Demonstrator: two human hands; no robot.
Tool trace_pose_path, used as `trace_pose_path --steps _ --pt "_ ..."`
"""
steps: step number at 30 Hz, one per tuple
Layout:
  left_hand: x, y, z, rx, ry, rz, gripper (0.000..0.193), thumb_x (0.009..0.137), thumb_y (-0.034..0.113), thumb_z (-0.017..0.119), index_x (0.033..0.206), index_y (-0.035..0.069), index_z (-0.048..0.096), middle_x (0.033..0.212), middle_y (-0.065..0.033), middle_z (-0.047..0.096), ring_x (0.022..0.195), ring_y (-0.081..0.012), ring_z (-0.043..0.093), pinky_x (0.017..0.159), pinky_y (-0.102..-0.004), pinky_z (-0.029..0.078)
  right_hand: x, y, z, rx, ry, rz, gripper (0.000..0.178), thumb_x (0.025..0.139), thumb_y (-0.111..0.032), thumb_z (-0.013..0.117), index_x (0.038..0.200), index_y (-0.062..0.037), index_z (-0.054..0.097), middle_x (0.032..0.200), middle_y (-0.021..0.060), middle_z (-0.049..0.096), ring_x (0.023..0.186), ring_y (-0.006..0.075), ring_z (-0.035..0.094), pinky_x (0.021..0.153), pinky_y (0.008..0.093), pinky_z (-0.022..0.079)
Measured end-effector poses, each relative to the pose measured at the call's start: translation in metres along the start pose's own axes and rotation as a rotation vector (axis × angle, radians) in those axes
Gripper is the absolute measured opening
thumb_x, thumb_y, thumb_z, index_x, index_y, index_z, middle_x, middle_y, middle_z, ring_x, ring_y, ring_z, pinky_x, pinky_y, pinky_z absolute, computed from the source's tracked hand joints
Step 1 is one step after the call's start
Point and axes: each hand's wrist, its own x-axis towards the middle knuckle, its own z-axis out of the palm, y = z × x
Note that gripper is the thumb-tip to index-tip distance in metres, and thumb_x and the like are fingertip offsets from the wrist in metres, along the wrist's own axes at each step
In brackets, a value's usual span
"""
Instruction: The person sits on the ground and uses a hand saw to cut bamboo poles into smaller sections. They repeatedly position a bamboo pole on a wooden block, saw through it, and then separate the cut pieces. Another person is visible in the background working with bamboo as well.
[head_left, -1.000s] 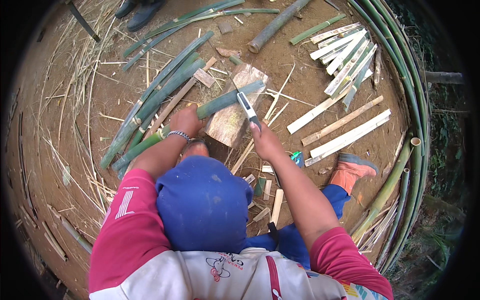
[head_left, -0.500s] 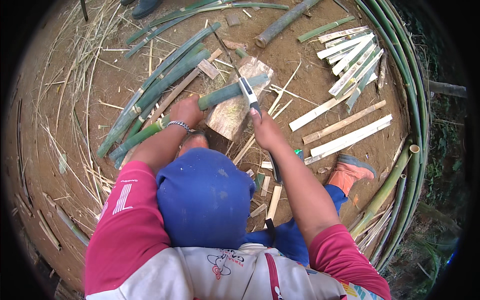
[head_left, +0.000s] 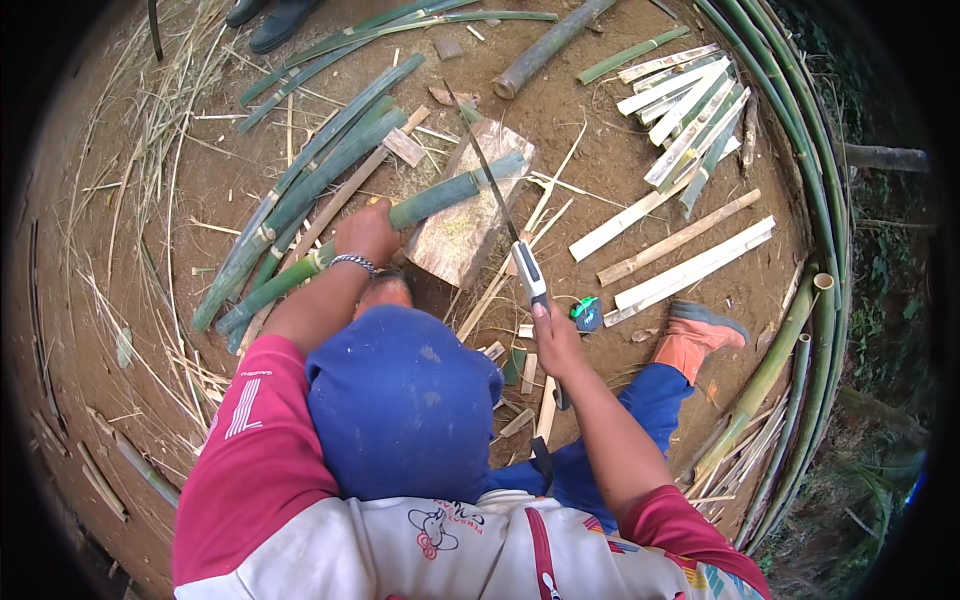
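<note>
Fingers [head_left: 380,215] of left hand [head_left: 366,237] grasp one bamboo pole [head_left: 448,194], those of right hand [head_left: 560,342] one saw [head_left: 527,268]

Waxy Green, Raw Grain, Dull Metal

Looks smooth and faintly waxy on the green bamboo pole [head_left: 450,195]; dry, matt and rough on the wood block [head_left: 450,245] beneath. Shows as thin, dull metal along the saw blade [head_left: 498,200], then as smooth white and dark plastic at the saw handle [head_left: 527,270]. Shines as linked metal on the bracelet [head_left: 356,263]. Reads as matt cloth on the blue trousers [head_left: 403,410] near, scuffed rubber on the orange boot [head_left: 695,340] at right, pale fibrous wood on the bamboo slats [head_left: 690,101] far right.
</note>
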Motion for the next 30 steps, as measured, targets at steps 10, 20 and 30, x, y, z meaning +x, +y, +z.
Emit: trace_pose_path --steps 10,20,30 --pt "-0.002 -0.003 0.003 0.022 -0.003 -0.007 0.023 0.081 0.022 0.068 0.101 0.01 0.067 0.094 -0.018 0.074 0.089 -0.0368 0.072 0.079 -0.0491 0.056 -0.028 0.02 0.006 -0.048 -0.039 0.052 0.052 0.105 -0.05 0.038 0.118 -0.0032 0.055 0.099 0.0307 0.066 0.099 0.0521 0.062 0.084 0.0565 0.048" --pt "0.002 0.002 -0.001 0.008 -0.002 -0.013 0.024 0.082 0.023 0.065 0.104 0.012 0.066 0.096 -0.0188 0.073 0.091 -0.0395 0.07 0.08 -0.0504 0.055 0.088 -0.057 0.011 0.001 -0.061 -0.037 0.057 0.105 -0.054 0.037 0.119 -0.0022 0.056 0.103 0.0294 0.066 0.102 0.0489 0.063 0.088 0.0536 0.048" --pt "0.0 -0.001 0.005 0.026 0.031 -0.001 0.024 0.081 0.026 0.069 0.1 0.012 0.066 0.092 -0.0174 0.074 0.086 -0.0387 0.071 0.078 -0.0505 0.056 -0.099 0.113 0.024 0.244 -0.034 0.153 0.045 0.106 -0.048 0.041 0.114 -0.0054 0.054 0.08 0.0119 0.059 0.074 0.0277 0.059 0.067 0.0387 0.047"
